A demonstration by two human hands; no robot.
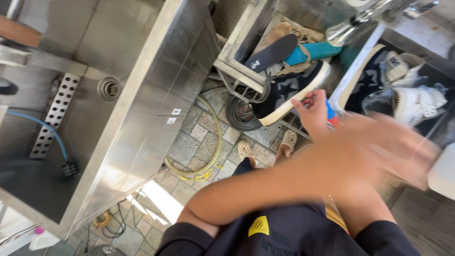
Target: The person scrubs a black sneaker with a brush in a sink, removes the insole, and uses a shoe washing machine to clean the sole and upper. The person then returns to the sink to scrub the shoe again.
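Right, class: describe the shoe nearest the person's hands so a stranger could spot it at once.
Start at the steel sink and look right to the wire rack. Leaning at its edge is a dark high-top sneaker. Unlike the insoles behind it, it has pale star shapes and a cream sole.

The arms cross: the left hand [393, 147], blurred, reaches right, while the right hand [313, 111] grips a blue-and-red brush [332, 114] beside a navy star-patterned sneaker [289, 90] over the steel sink [142, 95].

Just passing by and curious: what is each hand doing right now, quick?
Left hand: motion-blurred, cannot be told.
Right hand: closed on a blue-and-red object, beside the dark shoe.
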